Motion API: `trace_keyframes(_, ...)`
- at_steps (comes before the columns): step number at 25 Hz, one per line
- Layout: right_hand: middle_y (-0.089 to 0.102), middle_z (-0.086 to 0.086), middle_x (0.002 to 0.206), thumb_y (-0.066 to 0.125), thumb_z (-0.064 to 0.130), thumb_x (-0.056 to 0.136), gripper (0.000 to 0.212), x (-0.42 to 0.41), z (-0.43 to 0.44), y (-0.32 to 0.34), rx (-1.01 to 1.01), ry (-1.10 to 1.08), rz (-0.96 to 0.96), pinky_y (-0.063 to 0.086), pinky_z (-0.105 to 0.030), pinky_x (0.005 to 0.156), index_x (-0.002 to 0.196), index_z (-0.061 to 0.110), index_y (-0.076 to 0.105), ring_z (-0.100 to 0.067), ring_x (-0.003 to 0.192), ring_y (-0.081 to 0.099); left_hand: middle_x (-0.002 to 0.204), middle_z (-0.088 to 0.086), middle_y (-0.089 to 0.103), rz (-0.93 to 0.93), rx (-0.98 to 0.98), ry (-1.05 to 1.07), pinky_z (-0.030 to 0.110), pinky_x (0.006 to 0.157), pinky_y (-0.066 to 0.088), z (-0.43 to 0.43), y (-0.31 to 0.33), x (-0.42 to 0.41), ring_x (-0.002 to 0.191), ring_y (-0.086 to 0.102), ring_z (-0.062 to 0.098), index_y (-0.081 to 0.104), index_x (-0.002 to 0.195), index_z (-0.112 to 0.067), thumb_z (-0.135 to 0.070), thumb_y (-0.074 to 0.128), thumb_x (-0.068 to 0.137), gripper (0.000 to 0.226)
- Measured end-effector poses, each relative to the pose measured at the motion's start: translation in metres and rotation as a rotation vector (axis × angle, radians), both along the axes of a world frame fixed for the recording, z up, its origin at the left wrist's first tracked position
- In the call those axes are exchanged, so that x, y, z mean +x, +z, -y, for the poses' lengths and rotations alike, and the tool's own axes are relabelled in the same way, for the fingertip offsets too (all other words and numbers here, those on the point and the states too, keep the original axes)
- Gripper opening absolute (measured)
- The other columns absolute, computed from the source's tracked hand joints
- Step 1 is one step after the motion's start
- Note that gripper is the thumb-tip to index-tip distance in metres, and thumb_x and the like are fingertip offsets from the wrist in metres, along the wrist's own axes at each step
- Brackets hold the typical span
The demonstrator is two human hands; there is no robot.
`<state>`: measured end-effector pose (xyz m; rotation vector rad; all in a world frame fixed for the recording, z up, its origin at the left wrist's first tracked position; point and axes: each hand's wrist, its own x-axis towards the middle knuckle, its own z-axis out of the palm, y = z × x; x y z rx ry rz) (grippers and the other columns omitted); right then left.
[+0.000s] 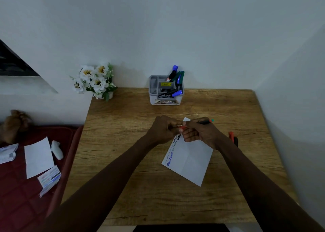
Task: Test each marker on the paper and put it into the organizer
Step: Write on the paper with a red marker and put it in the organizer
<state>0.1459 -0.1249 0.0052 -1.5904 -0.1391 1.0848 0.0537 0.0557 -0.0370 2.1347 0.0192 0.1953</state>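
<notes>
Both hands meet above the middle of a matte, wood-grain table (pixel 123 143). The right hand (pixel 199 133) grips a slim dark-barrelled marker (pixel 204 121), whose red band and teal end point toward 2 o'clock. The left hand (pixel 163 130) pinches what looks like its small red cap (pixel 182 128), just where the two hands touch.

Whether the cap is coming off or going on cannot be told. No red mark shows on the paper, so uncapping for a test seems likely. To do this well, pull straight along the barrel with a slight twist, keep the tip clear of the fingers, then write on a bare patch.

The white, crease-folded sheet of paper (pixel 190 163) lies flat beneath the hands and toward 5 o'clock, with blue and black handwriting along its left edge.

At 12 o'clock, near the wall, stands the grey-and-white plastic organizer (pixel 153 98). Its compartments hold blue, green and black markers, some upright and one lying across the front.

Two spare markers (pixel 233 138), one red and one black, lie on the table at 3 o'clock. White flowers (pixel 95 81) sit at 10 o'clock.
</notes>
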Motion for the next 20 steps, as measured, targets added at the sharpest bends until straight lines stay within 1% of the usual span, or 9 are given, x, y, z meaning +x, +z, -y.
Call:
trace_keyframes(3,0.075,-0.021,0.082,0.077,0.037,0.084,0.04,0.001,0.001,-0.001,-0.018,0.014,0.134,0.062,-0.033,0.062,0.091,-0.002,0.075,-0.024,0.068,0.074,0.075,0.004,0.075,0.045,0.054,0.027,0.043,0.061,0.054,0.006,0.001,0.007,0.064,0.069,0.018,0.079,0.085,-0.011,-0.032,0.068,0.087,0.024)
trace_keyframes(5,0.071,-0.02,0.073,0.075,0.044,0.083,0.048,0.002,0.002,0.0,-0.026,0.004,0.175,0.058,-0.033,0.054,0.085,-0.003,0.073,-0.024,0.058,0.068,0.076,0.0,0.076,0.056,0.029,0.017,0.04,0.059,0.054,0.009,0.007,0.009,0.062,0.069,0.014,0.081,0.089,-0.016,-0.033,0.071,0.087,0.019)
trace_keyframes(8,0.067,-0.021,0.066,0.065,0.051,0.091,0.057,0.006,0.008,0.001,-0.026,-0.021,0.11,0.053,-0.03,0.047,0.077,-0.004,0.071,-0.025,0.048,0.062,0.079,-0.003,0.078,0.04,-0.029,-0.026,0.04,0.056,0.054,0.015,0.009,0.011,0.061,0.07,0.01,0.081,0.096,-0.019,-0.033,0.074,0.088,0.017)
trace_keyframes(11,0.068,-0.023,0.067,0.053,0.039,0.104,0.056,0.011,0.012,0.003,-0.04,0.038,0.036,0.054,-0.031,0.047,0.076,-0.007,0.071,-0.026,0.049,0.063,0.079,0.002,0.078,0.0,-0.087,-0.008,0.041,0.059,0.057,0.028,0.009,0.014,0.063,0.071,0.014,0.081,0.094,-0.013,-0.023,0.073,0.089,0.013)
trace_keyframes(14,0.072,-0.025,0.075,0.049,0.023,0.105,0.045,0.023,0.03,0.008,0.028,0.019,-0.049,0.06,-0.036,0.054,0.088,-0.011,0.073,-0.029,0.057,0.071,0.083,0.008,0.077,-0.133,-0.288,-0.012,0.042,0.06,0.058,0.023,0.012,0.01,0.067,0.071,0.024,0.08,0.095,-0.007,-0.018,0.071,0.092,0.015)
trace_keyframes(16,0.074,-0.025,0.079,0.05,0.023,0.105,0.042,0.043,0.05,0.016,0.116,-0.097,-0.056,0.062,-0.034,0.055,0.096,-0.012,0.073,-0.026,0.06,0.074,0.09,0.006,0.078,-0.278,-0.406,0.018,0.032,0.06,0.054,0.01,0.011,0.0,0.069,0.069,0.014,0.079,0.101,-0.006,-0.018,0.069,0.094,0.017)
trace_keyframes(17,0.075,-0.023,0.077,0.053,0.024,0.104,0.041,0.054,0.056,0.021,0.118,-0.131,-0.006,0.061,-0.032,0.053,0.094,-0.009,0.075,-0.024,0.058,0.073,0.09,0.003,0.078,-0.303,-0.401,0.073,0.028,0.061,0.052,0.007,0.009,-0.006,0.069,0.067,0.008,0.078,0.103,-0.007,-0.019,0.069,0.094,0.017)
trace_keyframes(18,0.074,-0.021,0.074,0.057,0.025,0.103,0.039,0.06,0.058,0.024,0.098,-0.134,0.07,0.061,-0.031,0.052,0.089,-0.005,0.077,-0.022,0.055,0.072,0.089,0.0,0.078,-0.268,-0.309,0.166,0.03,0.064,0.054,0.006,0.005,-0.01,0.069,0.067,0.006,0.079,0.102,-0.009,-0.021,0.068,0.095,0.018)
trace_keyframes(20,0.075,-0.02,0.075,0.064,0.028,0.099,0.034,0.065,0.047,0.02,0.08,-0.092,0.169,0.062,-0.031,0.055,0.085,0.0,0.079,-0.021,0.058,0.073,0.086,-0.003,0.076,-0.127,0.015,0.341,0.038,0.072,0.056,0.009,-0.005,-0.007,0.073,0.067,0.009,0.078,0.098,-0.014,-0.028,0.06,0.097,0.023)
